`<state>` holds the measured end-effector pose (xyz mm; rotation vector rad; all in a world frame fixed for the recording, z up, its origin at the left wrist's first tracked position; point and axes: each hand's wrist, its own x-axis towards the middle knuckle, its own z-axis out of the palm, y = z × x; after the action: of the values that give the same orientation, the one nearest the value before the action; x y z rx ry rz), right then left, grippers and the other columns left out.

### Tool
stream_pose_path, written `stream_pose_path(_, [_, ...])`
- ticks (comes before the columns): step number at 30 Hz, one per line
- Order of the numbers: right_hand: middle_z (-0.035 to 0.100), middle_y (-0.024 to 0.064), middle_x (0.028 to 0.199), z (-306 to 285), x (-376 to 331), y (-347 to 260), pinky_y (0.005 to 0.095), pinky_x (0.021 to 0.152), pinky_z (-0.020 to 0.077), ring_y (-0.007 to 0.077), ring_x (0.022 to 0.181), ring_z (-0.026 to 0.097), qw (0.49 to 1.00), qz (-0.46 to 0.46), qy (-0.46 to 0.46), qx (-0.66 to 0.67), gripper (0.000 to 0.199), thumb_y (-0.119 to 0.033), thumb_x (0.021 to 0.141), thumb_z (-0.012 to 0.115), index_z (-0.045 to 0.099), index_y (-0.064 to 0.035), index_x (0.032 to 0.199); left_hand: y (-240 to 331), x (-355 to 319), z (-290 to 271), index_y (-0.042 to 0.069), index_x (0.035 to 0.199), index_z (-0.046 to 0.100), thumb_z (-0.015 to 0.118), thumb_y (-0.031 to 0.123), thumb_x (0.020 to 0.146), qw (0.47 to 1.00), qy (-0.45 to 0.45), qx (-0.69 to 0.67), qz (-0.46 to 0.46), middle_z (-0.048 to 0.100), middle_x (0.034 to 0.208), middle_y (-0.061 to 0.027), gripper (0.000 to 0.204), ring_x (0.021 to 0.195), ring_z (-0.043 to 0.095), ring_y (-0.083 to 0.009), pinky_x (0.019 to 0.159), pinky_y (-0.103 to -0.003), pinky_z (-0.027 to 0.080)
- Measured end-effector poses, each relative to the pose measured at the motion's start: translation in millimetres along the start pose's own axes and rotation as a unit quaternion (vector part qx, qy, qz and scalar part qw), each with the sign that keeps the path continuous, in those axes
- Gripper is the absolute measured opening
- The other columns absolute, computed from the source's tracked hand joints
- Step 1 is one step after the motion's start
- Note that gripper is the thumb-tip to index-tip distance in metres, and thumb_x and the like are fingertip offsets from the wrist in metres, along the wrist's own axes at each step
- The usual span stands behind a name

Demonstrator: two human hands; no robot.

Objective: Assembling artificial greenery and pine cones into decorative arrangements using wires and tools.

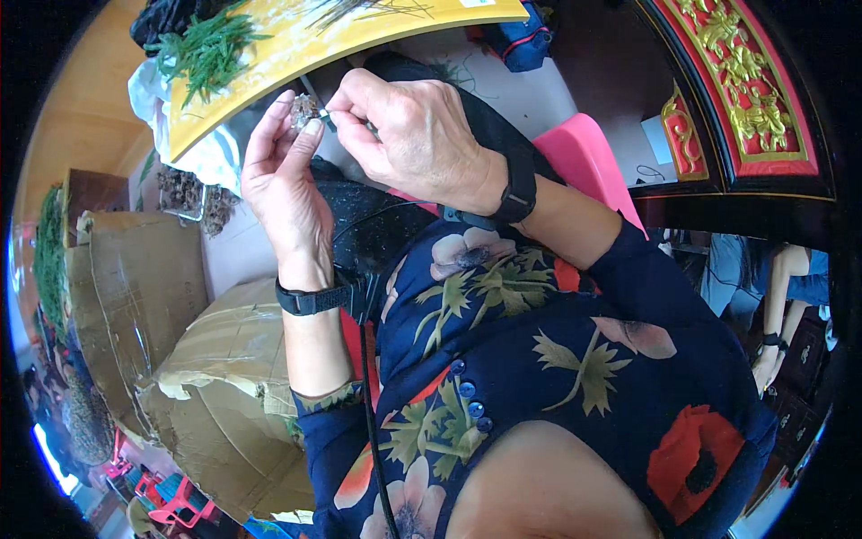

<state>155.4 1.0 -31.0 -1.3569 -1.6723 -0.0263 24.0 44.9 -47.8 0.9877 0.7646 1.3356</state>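
Across the upper left stretched a yellow, curved-edged tabletop bearing feathery green sprigs. Raised with its fingers pointing away from the body, the left hand pinched a small, rough brown clump between thumb and fingertips, while the right hand, back upward and fingers curled, reached over from the right, thumb and forefinger pressed together at a tiny green-and-white piece just beside it. Roundish, the clump had a long axis I cannot tell; the piece's direction was too small to read.
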Motion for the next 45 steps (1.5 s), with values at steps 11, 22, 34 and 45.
stream_pose_path(11, [0.060, 0.0097, 0.060, -1, 0, -4, 0.0322, 0.049, 0.0478, 0.0256, 0.054, 0.061, 0.999, 0.031, 0.007, 0.026, 0.009, -0.009, 0.077, 0.061, 0.054, -0.0055, 0.079, 2, -7, 7, -0.001, 0.106, 0.055, 0.060, -0.011, 0.074, 0.999, -0.023, -0.025, -0.008, 0.060, 0.100, -0.0089, 0.034, 0.091, 0.056, -0.0136, 0.082, -0.025, 0.046])
stream_pose_path(22, [0.059, 0.0093, 0.058, -3, 2, -3, 0.0328, 0.047, 0.0467, 0.0262, 0.053, 0.060, 1.000, 0.025, 0.006, 0.012, 0.009, -0.010, 0.078, 0.061, 0.054, -0.0054, 0.080, 2, 3, -4, 0.001, 0.109, 0.052, 0.056, 0.001, 0.084, 0.976, -0.110, -0.157, -0.105, 0.059, 0.104, -0.0105, 0.025, 0.094, 0.056, -0.0156, 0.084, -0.028, 0.047])
stream_pose_path(34, [0.060, 0.0101, 0.059, -4, 6, 0, 0.0325, 0.048, 0.0469, 0.0252, 0.053, 0.061, 0.999, 0.024, 0.002, 0.029, 0.009, -0.010, 0.077, 0.061, 0.054, -0.0049, 0.080, 3, 2, -1, 0.000, 0.117, 0.049, 0.054, 0.005, 0.086, 0.979, -0.118, -0.135, -0.093, 0.057, 0.108, -0.0118, 0.031, 0.097, 0.056, -0.0160, 0.086, -0.028, 0.046])
stream_pose_path(45, [0.061, 0.0096, 0.060, -7, 4, 1, 0.0318, 0.048, 0.0472, 0.0248, 0.053, 0.061, 0.999, 0.029, -0.013, 0.019, 0.010, -0.010, 0.076, 0.062, 0.055, -0.0048, 0.079, 7, 4, -5, -0.002, 0.120, 0.045, 0.050, 0.011, 0.090, 0.968, -0.124, -0.177, -0.126, 0.057, 0.107, -0.0123, 0.033, 0.096, 0.056, -0.0157, 0.086, -0.026, 0.046])
